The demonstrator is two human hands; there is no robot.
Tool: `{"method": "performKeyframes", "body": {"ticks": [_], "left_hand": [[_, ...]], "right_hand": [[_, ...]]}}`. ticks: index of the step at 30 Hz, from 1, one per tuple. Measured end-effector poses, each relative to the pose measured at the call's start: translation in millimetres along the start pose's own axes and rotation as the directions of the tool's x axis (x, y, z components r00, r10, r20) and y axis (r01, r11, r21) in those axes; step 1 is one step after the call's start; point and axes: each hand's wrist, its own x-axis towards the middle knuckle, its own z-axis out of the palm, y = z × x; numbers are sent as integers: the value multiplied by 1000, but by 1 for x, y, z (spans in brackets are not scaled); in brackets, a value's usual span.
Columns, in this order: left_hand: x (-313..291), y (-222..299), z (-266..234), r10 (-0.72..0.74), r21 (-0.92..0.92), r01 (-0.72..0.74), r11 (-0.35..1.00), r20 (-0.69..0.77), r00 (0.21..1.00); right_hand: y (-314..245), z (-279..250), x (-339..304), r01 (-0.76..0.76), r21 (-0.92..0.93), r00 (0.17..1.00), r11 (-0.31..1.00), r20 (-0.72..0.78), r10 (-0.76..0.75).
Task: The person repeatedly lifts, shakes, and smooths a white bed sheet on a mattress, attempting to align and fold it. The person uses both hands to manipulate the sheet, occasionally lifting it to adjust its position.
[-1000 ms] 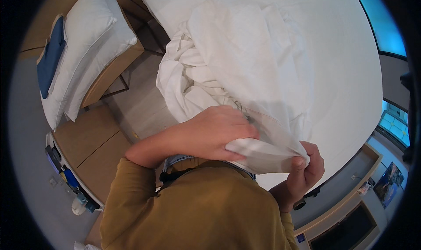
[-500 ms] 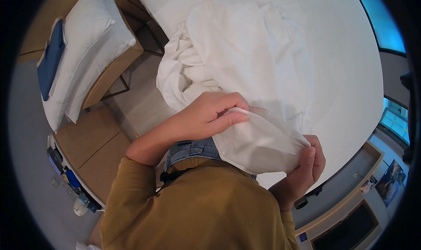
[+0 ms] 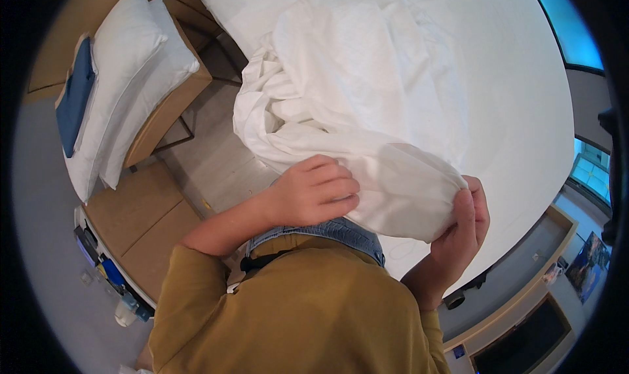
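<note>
A large white sheet-like bed cover (image 3: 373, 66) lies in loose folds on the bed, with its near end lifted toward my waist. My right hand (image 3: 466, 216) pinches the edge of this near end between thumb and fingers. My left hand (image 3: 318, 192) is closed at the cover's left side, its fingers curled over the cloth and their tips partly hidden. Between both hands the fabric hangs slightly slack, forming a rounded pocket shape. A bunched, crumpled part of the cover hangs over the bed's left edge.
The white bed (image 3: 517, 112) spreads ahead and to the right. At the left, white pillows (image 3: 128, 66) and a blue cushion (image 3: 78, 98) rest on a brown chair (image 3: 160, 112). A brown bench-like surface (image 3: 141, 210) stands nearer. A wooden-framed shelf unit (image 3: 511, 308) is at the lower right.
My left hand has shifted left and down along the cloth, its pinch turning into curled fingers. My right hand has risen slightly with the edge. The fabric between them has slackened.
</note>
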Motion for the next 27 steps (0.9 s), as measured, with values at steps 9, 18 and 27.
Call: {"method": "performKeyframes", "body": {"ticks": [9, 18, 27], "left_hand": [[15, 18, -41, -259, -423, 802, 422, 791, 554], [18, 23, -8, -558, -530, 551, 645, 165, 813], [14, 23, -3, -549, -435, 475, 765, -55, 834]], "right_hand": [[14, -9, 25, 271, -58, 955, 961, -109, -276], [9, -1, 0, 471, -182, 818, 863, 457, -350], [37, 29, 1, 719, -415, 684, 558, 567, -459]]}}
